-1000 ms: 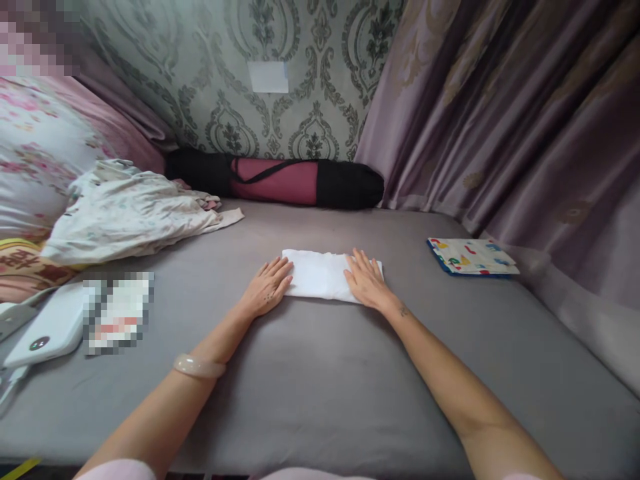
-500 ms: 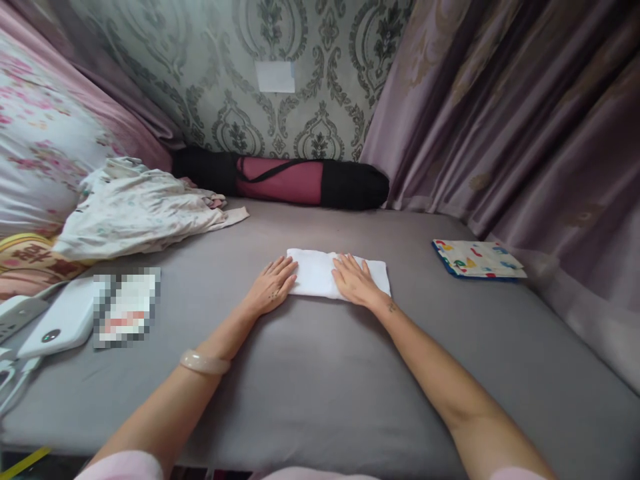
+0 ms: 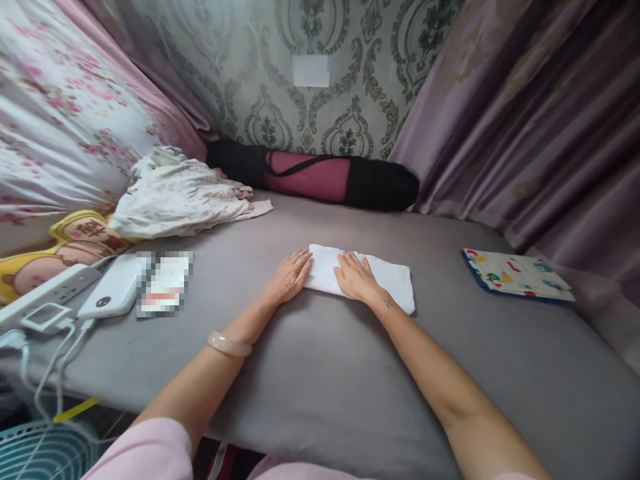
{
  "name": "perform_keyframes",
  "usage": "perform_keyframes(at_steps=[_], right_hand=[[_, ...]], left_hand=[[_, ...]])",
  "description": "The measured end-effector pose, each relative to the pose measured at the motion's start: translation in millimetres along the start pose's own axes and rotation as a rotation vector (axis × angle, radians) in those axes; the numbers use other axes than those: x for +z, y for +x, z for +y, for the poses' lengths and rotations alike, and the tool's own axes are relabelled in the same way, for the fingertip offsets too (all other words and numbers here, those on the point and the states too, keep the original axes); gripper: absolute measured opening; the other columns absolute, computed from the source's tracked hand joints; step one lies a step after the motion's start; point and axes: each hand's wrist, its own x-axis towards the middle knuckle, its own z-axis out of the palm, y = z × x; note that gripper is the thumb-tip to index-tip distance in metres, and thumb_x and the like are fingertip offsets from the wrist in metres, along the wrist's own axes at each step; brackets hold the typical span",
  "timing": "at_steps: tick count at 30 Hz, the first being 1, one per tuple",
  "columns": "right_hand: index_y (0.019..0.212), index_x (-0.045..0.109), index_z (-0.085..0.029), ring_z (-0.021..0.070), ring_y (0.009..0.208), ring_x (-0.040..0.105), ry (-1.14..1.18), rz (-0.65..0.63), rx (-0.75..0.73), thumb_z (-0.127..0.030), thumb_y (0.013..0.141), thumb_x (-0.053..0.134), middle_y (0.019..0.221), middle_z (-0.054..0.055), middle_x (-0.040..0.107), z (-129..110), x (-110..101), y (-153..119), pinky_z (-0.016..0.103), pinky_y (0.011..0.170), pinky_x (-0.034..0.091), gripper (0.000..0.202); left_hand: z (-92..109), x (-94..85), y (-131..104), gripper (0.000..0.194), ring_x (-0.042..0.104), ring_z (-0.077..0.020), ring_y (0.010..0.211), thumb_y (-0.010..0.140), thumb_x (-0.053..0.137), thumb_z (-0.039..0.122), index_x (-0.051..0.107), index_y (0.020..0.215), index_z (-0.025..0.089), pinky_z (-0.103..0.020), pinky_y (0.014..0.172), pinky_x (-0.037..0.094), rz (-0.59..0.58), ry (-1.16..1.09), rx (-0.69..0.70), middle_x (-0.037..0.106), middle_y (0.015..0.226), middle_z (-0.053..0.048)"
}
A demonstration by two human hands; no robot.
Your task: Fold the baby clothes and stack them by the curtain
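A folded white cloth (image 3: 390,279) lies flat on the grey bed sheet (image 3: 320,373) in front of me. Against its left end rests my left hand (image 3: 291,275), fingers stretched out and palm down, with a pale bangle on the forearm. My right hand (image 3: 357,277) lies flat on top of the cloth near its middle, fingers spread and covering part of it. Neither hand grips anything.
To the right is a colourful patterned folded cloth (image 3: 517,275). A black and maroon long bag (image 3: 307,177) lies along the wall. At left are a crumpled floral cloth (image 3: 185,193), a power bank (image 3: 117,287), a power strip (image 3: 55,293) with cables and a blurred-out item (image 3: 165,285).
The camera view has swung left, so things appear further right. My right hand has slid left along the cloth, nearer the left hand. The left hand stays at the left end.
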Motion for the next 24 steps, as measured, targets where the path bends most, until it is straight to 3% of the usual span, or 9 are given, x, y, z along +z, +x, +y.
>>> perform_keyframes(at_steps=[4,9,13,17,21,24], right_hand=[[0.149,0.03,-0.007,0.0258,0.146,0.015,-0.005,0.095,-0.045,-0.036,0.099,0.022,0.158,0.012,0.023,-24.2,4.8,12.4,0.05,0.117,0.011,0.059],[0.15,0.028,-0.008,0.0248,0.146,0.016,-0.018,0.066,-0.031,-0.038,0.098,0.023,0.158,0.01,0.022,-27.1,23.5,18.1,0.047,0.117,0.01,0.06],[0.15,0.028,-0.007,0.0258,0.146,0.015,-0.015,0.001,-0.008,-0.038,0.099,0.023,0.158,0.011,0.021,-28.4,18.2,20.6,0.049,0.116,0.011,0.06],[0.148,0.03,-0.004,0.0266,0.146,0.015,0.008,0.064,-0.031,-0.035,0.099,0.02,0.157,0.015,0.023,-51.1,13.9,29.2,0.051,0.116,0.008,0.059],[0.149,0.026,-0.002,0.0251,0.147,0.009,0.028,0.076,-0.055,-0.039,0.098,0.021,0.158,0.015,0.019,-73.3,27.9,37.5,0.044,0.117,0.005,0.064],[0.15,0.024,0.0,0.0258,0.147,0.008,0.031,0.053,-0.043,-0.042,0.097,0.024,0.159,0.015,0.018,-77.1,39.1,40.5,0.043,0.118,0.006,0.068]], left_hand=[[-5.1,-0.5,1.0,0.048,0.039,-0.0203,0.137,0.099,0.025,0.034,0.05,0.134,0.014,-0.039,0.116,0.029,0.089,-0.118,-0.055,0.05,0.143,-0.01],[-8.6,-2.0,1.3,0.045,0.042,-0.0208,0.136,0.098,0.028,0.032,0.052,0.132,0.016,-0.04,0.115,0.031,0.134,-0.221,-0.123,0.053,0.14,-0.009],[-8.8,-1.1,2.4,0.044,0.043,-0.0207,0.135,0.097,0.03,0.032,0.053,0.131,0.018,-0.041,0.115,0.031,0.148,-0.276,-0.14,0.054,0.139,-0.008],[-8.6,-1.2,2.9,0.044,0.044,-0.0206,0.134,0.097,0.03,0.033,0.054,0.131,0.017,-0.041,0.115,0.031,0.175,-0.323,-0.161,0.054,0.139,-0.008],[-7.9,-2.3,2.8,0.048,0.046,-0.0203,0.131,0.098,0.026,0.037,0.052,0.131,0.013,-0.04,0.114,0.032,0.212,-0.363,-0.194,0.054,0.139,-0.011],[-7.2,-2.4,2.9,0.05,0.047,-0.0199,0.131,0.098,0.024,0.039,0.052,0.131,0.013,-0.039,0.114,0.032,0.224,-0.381,-0.213,0.054,0.138,-0.011]])
